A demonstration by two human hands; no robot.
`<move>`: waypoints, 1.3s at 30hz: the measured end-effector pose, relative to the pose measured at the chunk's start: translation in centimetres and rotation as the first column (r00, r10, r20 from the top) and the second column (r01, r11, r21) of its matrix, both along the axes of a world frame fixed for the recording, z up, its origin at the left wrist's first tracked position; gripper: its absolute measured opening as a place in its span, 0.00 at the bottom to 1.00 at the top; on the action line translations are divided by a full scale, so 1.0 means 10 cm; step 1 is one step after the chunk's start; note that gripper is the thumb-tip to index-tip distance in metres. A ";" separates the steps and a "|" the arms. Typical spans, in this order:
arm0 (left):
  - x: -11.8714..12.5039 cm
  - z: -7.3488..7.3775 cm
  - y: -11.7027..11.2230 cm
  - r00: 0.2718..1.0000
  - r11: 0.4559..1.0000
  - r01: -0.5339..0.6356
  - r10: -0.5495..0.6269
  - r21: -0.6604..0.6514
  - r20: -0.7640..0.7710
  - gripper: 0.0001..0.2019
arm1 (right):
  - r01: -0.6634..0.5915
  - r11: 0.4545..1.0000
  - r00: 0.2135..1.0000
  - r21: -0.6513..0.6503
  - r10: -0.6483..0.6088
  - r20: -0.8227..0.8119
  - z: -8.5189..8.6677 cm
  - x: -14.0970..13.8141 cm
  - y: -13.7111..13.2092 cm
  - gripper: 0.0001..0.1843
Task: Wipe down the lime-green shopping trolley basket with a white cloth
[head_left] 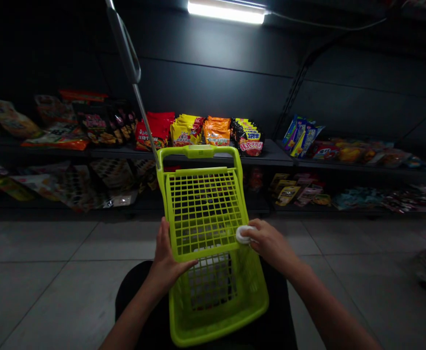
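Observation:
A lime-green plastic shopping basket [207, 209] with lattice panels leans tilted across my dark-clothed lap, its open end toward me. On its left side, my left hand [167, 257] grips it, with the thumb over the front and the fingers along the side edge. At the right edge, my right hand [269, 240] pinches a small white rounded pad [244, 235] and presses it against the frame. What the pad is made of, I cannot tell. A metal pull rod with a grey grip [125, 46] rises from the basket's upper left corner.
A dark shelf unit stands ahead. Its upper shelf [271, 153] holds noodle packets [249, 136] and other snack bags [302, 136]; more packets [288, 192] lie below. A lit tube lamp [225, 10] hangs above. Grey tiles [52, 272] cover the floor.

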State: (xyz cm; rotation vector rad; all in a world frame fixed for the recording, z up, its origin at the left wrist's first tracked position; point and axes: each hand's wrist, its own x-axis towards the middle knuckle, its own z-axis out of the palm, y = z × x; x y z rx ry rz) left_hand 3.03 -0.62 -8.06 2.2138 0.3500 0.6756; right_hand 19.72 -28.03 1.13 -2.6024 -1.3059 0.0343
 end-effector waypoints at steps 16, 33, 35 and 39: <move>0.00 -0.07 -0.04 1.000 0.997 -0.020 0.021 -0.073 0.012 0.71 | -0.473 0.871 0.867 0.131 0.435 0.244 0.08 0.59 2.14 0.17; 0.06 -0.31 0.04 0.986 0.994 -0.108 0.103 0.026 0.134 0.75 | -0.517 0.840 0.852 0.163 0.487 0.193 0.33 0.37 2.48 0.22; 0.02 -0.27 -0.01 0.990 0.995 -0.104 0.104 -0.010 0.093 0.72 | -0.455 0.882 0.865 0.119 0.408 0.291 0.35 0.58 2.67 0.23; -0.01 -0.15 -0.05 0.994 0.993 -0.104 0.106 -0.059 0.040 0.71 | -0.318 0.948 0.893 0.000 0.299 0.337 0.33 1.08 2.61 0.23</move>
